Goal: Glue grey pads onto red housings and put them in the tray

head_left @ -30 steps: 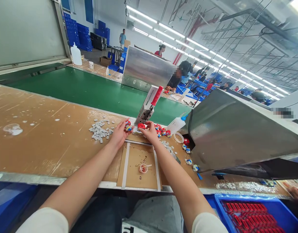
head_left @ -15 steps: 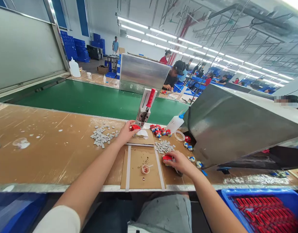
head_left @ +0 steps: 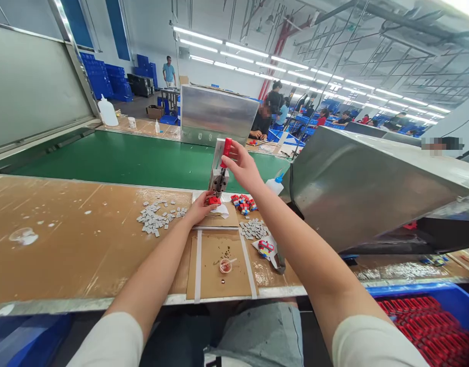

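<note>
My left hand point(head_left: 202, 208) holds a red part point(head_left: 214, 201) at the base of an upright metal toggle clamp point(head_left: 219, 179). The fingers of my right hand point(head_left: 240, 162) are wrapped round the clamp's red handle point(head_left: 226, 152). Grey rectangular pieces lie in a left pile point(head_left: 155, 216) and a right pile point(head_left: 254, 229). Behind the right pile sits a cluster of red, blue and white parts point(head_left: 244, 204). One red, blue and yellow part point(head_left: 265, 248) rests on a white cloth near the front edge.
A small round cup point(head_left: 225, 265) stands on the taped cardboard point(head_left: 211, 285). A white bottle with a blue tip point(head_left: 274, 184) is behind my right arm. Metal housing point(head_left: 371, 199) rises at right, above a blue bin point(head_left: 459, 300) of red frames. Beyond the green belt point(head_left: 142, 163), people sit.
My right hand has left the red part by the cloth and moved up and left to the clamp's handle. My left hand stays at the clamp base. The view has shifted slightly.
</note>
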`<state>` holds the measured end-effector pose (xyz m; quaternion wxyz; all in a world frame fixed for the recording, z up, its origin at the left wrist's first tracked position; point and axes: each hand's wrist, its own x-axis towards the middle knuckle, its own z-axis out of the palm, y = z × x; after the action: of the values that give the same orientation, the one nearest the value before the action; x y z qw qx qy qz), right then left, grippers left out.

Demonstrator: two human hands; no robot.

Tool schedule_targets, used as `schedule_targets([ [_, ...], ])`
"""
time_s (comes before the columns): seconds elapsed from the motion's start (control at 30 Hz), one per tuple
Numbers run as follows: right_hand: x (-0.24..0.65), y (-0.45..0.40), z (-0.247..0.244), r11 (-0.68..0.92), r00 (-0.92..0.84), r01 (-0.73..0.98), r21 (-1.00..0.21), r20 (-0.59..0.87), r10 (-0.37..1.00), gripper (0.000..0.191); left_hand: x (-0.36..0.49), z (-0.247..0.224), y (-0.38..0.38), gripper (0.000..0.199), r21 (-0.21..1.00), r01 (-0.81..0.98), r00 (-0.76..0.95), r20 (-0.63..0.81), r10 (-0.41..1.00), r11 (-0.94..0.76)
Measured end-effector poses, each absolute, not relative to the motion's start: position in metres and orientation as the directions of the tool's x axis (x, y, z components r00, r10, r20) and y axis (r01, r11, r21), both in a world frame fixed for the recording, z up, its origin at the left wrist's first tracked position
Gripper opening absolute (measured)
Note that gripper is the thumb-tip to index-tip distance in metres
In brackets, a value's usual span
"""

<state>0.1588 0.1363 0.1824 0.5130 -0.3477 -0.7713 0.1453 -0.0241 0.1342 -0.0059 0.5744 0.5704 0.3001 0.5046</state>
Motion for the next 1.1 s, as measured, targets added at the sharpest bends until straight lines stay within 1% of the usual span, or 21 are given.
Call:
schedule_targets([
  [0.07, 0.151, 0.121, 0.179, 0.723, -0.195, 0.384, -0.574, 0.714, 0.672, 0.059, -0.023, -0.008, 0.135, 0.065, 0.956, -0.250, 0.327, 0.235, 0.915, -0.156],
  [0.1, 0.150, 0.108, 0.175, 0.733, -0.181, 0.405, -0.547, 0.738, 0.650, 0.051, -0.022, -0.009, 0.135, 0.064, 0.954, -0.257, 0.334, 0.237, 0.912, -0.154],
  [0.17, 0.153, 0.078, 0.162, 0.782, -0.242, 0.470, -0.410, 0.792, 0.561, 0.035, -0.021, -0.010, 0.136, 0.062, 0.950, -0.275, 0.344, 0.240, 0.908, -0.147],
  [0.23, 0.158, 0.053, 0.144, 0.832, -0.347, 0.495, -0.249, 0.822, 0.452, 0.029, -0.020, -0.011, 0.137, 0.061, 0.945, -0.289, 0.347, 0.251, 0.904, -0.151],
  [0.3, 0.162, 0.039, 0.122, 0.859, -0.410, 0.490, -0.149, 0.830, 0.378, 0.033, -0.019, -0.013, 0.138, 0.060, 0.940, -0.289, 0.349, 0.278, 0.895, -0.179],
  [0.37, 0.164, 0.035, 0.100, 0.864, -0.425, 0.491, -0.109, 0.836, 0.347, 0.036, -0.019, -0.016, 0.139, 0.059, 0.936, -0.285, 0.358, 0.304, 0.883, -0.207],
  [0.53, 0.166, 0.039, 0.070, 0.837, -0.425, 0.545, -0.059, 0.841, 0.336, 0.037, -0.017, -0.023, 0.142, 0.060, 0.933, -0.274, 0.360, 0.324, 0.875, -0.233],
  [0.73, 0.183, 0.044, 0.043, 0.819, -0.571, 0.563, 0.108, 0.768, 0.291, 0.054, -0.018, -0.025, 0.143, 0.056, 0.933, -0.218, 0.364, 0.350, 0.863, -0.286],
  [0.83, 0.189, 0.053, 0.022, 0.768, -0.619, 0.613, 0.183, 0.716, 0.323, 0.060, -0.020, -0.025, 0.143, 0.054, 0.932, -0.169, 0.357, 0.362, 0.861, -0.322],
  [0.93, 0.186, 0.058, 0.012, 0.712, -0.676, 0.664, 0.229, 0.591, 0.440, 0.068, -0.022, -0.025, 0.144, 0.052, 0.934, -0.134, 0.343, 0.358, 0.868, -0.332],
  [1.03, 0.186, 0.048, 0.026, 0.704, -0.700, 0.680, 0.205, 0.469, 0.539, 0.080, -0.023, -0.022, 0.143, 0.053, 0.941, -0.116, 0.346, 0.338, 0.875, -0.318],
  [1.1, 0.196, 0.029, 0.043, 0.695, -0.673, 0.704, 0.144, 0.446, 0.589, 0.082, -0.023, -0.018, 0.141, 0.055, 0.947, -0.130, 0.354, 0.320, 0.879, -0.293],
])
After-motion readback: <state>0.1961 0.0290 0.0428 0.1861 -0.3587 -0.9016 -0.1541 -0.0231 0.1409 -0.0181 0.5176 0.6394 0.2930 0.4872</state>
